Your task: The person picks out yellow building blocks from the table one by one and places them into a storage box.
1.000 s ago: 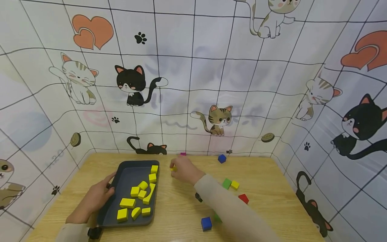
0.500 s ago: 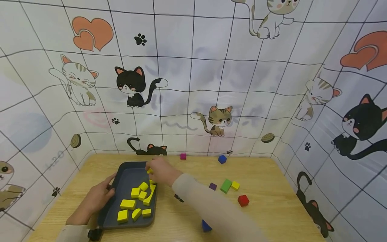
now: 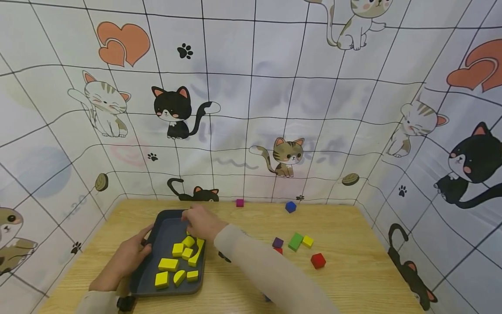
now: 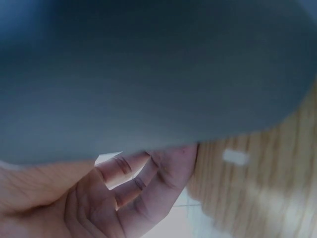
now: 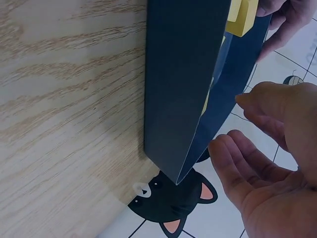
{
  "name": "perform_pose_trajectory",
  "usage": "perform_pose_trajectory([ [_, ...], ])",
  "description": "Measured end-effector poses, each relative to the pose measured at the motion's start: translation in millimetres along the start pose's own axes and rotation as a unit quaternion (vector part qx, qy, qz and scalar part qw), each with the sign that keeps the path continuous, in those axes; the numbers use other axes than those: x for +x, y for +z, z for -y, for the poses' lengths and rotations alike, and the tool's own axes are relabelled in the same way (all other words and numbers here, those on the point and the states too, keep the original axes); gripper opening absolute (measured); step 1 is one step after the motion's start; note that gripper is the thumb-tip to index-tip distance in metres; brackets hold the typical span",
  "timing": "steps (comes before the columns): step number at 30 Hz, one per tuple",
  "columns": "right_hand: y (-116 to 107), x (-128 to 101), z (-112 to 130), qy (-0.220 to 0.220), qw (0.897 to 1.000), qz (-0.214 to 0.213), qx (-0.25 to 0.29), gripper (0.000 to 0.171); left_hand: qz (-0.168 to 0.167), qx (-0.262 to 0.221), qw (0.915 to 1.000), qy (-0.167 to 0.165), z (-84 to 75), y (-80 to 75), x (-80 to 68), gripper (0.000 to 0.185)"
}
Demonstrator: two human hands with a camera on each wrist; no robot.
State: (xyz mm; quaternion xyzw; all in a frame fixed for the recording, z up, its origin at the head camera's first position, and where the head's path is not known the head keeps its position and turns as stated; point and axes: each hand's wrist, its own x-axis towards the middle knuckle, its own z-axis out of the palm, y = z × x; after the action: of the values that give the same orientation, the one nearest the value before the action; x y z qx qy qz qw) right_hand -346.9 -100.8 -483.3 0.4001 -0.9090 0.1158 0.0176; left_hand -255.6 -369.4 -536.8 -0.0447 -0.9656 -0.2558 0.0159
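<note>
A dark grey tray (image 3: 168, 231) lies on the left of the table, with several yellow wooden blocks (image 3: 167, 264) in it. At its left side, my left hand (image 3: 121, 259) grips the rim; close up in the left wrist view, the tray (image 4: 148, 74) hides part of that hand (image 4: 133, 198). My right hand (image 3: 204, 223) is over the tray's far right corner. In the right wrist view, the thumb and fingers of this hand (image 5: 277, 148) stand apart with nothing between them, beside the tray wall (image 5: 178, 99). Yellow shows inside the tray just past the wall.
Right of the tray lie a green block (image 3: 296, 241), a yellow block (image 3: 307, 241), a red block (image 3: 318, 261) and a purple block (image 3: 277, 242). A magenta cube (image 3: 240, 203) and a blue block (image 3: 290, 206) sit at the table's back edge, near the cat-print cloth (image 3: 235, 109).
My right hand has carried a yellow block left from the table to the tray's far right corner and let it go. My left hand has stayed at the tray.
</note>
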Motion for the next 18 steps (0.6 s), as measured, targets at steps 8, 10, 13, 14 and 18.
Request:
perform_pose_trajectory([
  [8,-2.9,-12.9,-8.0,0.011,1.0,-0.004,-0.008,0.03,-0.001,0.008,1.0,0.001,-1.6,0.2,-0.7,0.072],
  [10,-5.5,-18.9,-10.9,0.016,1.0,-0.003,-0.006,0.03,0.0,0.01,0.9999,0.001,-1.7,0.3,-0.7,0.071],
  [13,-9.9,-29.8,-16.9,0.03,0.999,-0.001,0.013,0.031,-0.001,0.012,0.9999,0.001,-1.9,0.5,-0.4,0.071],
  [14,-11.3,-33.7,-19.3,0.034,0.999,-0.001,0.021,0.032,-0.003,0.012,0.9999,0.004,-1.9,0.6,-0.5,0.071],
  [18,-16.9,-52.3,-31.0,0.045,0.998,-0.008,0.036,0.033,-0.008,0.012,0.9999,0.008,-2.2,1.4,-0.7,0.071],
])
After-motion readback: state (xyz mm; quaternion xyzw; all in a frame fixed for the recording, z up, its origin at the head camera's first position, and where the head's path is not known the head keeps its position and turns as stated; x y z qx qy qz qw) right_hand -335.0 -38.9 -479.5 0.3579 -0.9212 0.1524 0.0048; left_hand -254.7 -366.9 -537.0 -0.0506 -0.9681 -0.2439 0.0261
